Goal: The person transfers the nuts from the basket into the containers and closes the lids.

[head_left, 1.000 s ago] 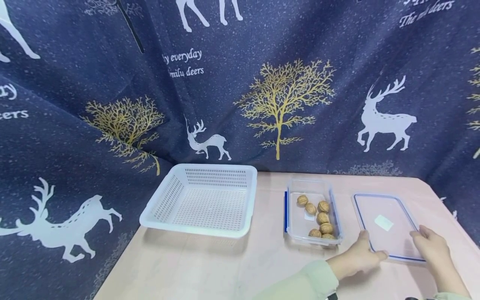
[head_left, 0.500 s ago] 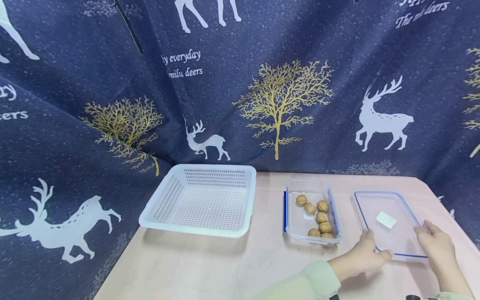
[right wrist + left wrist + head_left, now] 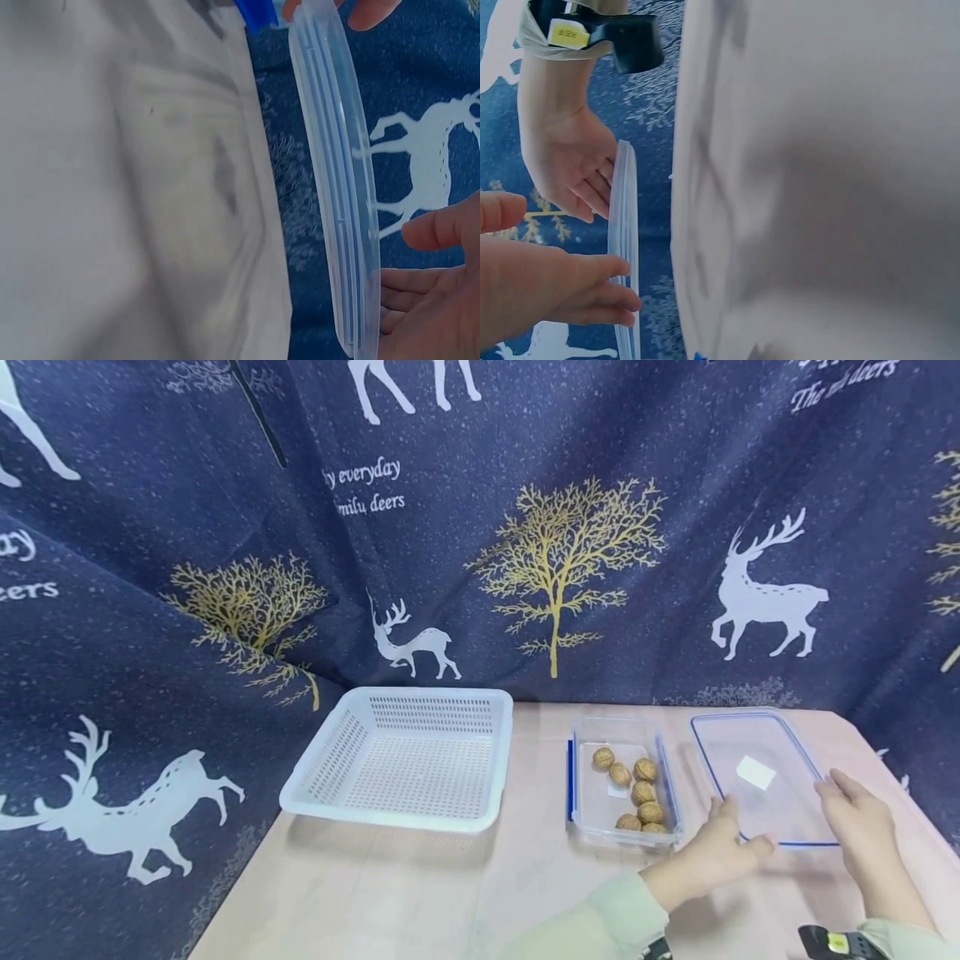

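A clear plastic container lid (image 3: pixel 787 806) with a blue sealing ring is held up over the right side of the table, its shadow falling on the cloth. My left hand (image 3: pixel 708 856) supports its near left edge; in the left wrist view straight fingers (image 3: pixel 604 266) touch the lid, the thumb apart from it. On the opposite edge, my right hand (image 3: pixel 862 831) has its fingers against the lid, and the right wrist view shows that thumb (image 3: pixel 435 229) off it too. A clear container (image 3: pixel 591 806) of walnuts (image 3: pixel 643 792) stands left of the lid.
A white perforated plastic basket (image 3: pixel 427 777) stands at the back left of the pink-covered table (image 3: pixel 517 893). Behind the table hangs a dark blue cloth (image 3: pixel 450 568) printed with deer and trees. A white label (image 3: pixel 756 772) is visible through the lid.
The lid has moved up and away toward the back of the table, carried between both hands, which have shifted slightly with it. Container, walnuts and basket stay put.
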Tool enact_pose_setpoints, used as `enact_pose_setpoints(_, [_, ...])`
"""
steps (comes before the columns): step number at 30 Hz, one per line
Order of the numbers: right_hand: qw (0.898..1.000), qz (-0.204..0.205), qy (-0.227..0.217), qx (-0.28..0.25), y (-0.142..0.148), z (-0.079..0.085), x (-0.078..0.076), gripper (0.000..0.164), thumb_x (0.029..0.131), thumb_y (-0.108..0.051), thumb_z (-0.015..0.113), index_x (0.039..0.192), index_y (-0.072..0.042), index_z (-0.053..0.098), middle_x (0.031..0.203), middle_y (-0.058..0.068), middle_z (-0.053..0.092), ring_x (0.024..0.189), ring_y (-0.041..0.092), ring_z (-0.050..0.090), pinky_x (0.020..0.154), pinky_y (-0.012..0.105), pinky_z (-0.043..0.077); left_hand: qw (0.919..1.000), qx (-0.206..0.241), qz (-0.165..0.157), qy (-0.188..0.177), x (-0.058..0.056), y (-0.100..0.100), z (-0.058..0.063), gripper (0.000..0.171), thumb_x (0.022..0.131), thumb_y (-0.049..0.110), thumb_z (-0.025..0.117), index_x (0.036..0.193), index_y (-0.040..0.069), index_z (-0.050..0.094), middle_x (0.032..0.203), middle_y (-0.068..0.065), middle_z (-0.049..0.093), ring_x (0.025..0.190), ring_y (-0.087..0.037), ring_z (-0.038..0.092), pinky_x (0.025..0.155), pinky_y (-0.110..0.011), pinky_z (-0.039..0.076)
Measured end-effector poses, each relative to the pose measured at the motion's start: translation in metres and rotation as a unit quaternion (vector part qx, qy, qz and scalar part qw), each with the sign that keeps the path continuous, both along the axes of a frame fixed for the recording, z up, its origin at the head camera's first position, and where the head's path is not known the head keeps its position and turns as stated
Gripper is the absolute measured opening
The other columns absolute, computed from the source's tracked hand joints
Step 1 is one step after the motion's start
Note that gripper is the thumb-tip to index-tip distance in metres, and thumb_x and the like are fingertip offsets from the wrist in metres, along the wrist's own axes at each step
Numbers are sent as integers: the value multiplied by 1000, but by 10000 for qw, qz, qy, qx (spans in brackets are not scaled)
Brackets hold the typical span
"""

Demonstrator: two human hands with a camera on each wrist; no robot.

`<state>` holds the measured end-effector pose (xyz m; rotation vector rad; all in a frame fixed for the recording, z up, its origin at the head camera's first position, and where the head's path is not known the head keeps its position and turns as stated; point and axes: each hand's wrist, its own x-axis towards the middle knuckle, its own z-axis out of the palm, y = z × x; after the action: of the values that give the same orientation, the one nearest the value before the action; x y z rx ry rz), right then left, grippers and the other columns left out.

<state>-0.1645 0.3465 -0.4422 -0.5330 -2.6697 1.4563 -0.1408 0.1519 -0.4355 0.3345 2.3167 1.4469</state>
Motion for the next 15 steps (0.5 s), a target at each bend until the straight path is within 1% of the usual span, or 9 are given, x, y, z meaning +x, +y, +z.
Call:
enact_pose_setpoints(3, [9998,49,142,-146,-7,4,-3,63,103,-32,26,148,7,8,147,40,11,132,60,13,106,68,20,9998,141,113,38,-1,-6,5,69,92,32,60,149,6,31,154,-12,31,141,-24,29,114,-37,29])
enact_pose_setpoints(4, [9996,81,179,-200,-10,6,-5,62,103,-31,26,148,7,9,147,40,11,132,61,14,106,68,20,9996,182,216,31,-2,-8,6,69,91,31,61,148,5,32,153,-12,32,141,-25,30,114,-38,29])
enact_pose_setpoints(7, [9983,279,230,-453,-22,9,-9,62,103,-32,26,148,8,10,146,41,11,132,61,13,107,68,18,9971,348,672,-108,-3,-16,7,67,90,26,64,146,4,35,151,-13,36,140,-25,32,114,-37,29])
enact_pose_setpoints(10, [9970,428,262,-593,-35,13,-13,62,104,-32,27,147,9,11,146,42,12,133,60,13,107,68,17,9931,568,985,-272,-5,-28,11,66,90,24,65,145,3,37,150,-13,38,139,-26,33,114,-39,28])
enact_pose_setpoints(11, [9966,468,274,-624,-38,15,-13,62,104,-32,27,147,10,12,146,42,12,133,60,13,108,67,17,9921,613,1051,-317,-5,-31,13,65,90,23,65,145,3,38,149,-14,38,138,-27,34,114,-40,29])
enact_pose_setpoints(13, [9960,549,278,-645,-43,18,-15,63,104,-33,27,147,9,11,147,41,11,134,59,12,108,67,16,9912,720,1057,-355,-5,-38,19,64,91,22,64,145,1,37,149,-15,38,139,-29,33,114,-42,28])
enact_pose_setpoints(15, [9953,586,301,-703,-45,21,-15,62,104,-33,27,148,9,11,147,40,10,134,59,11,109,67,15,9909,708,1096,-319,-5,-42,26,64,91,23,64,145,2,38,148,-14,39,138,-30,34,114,-43,29])
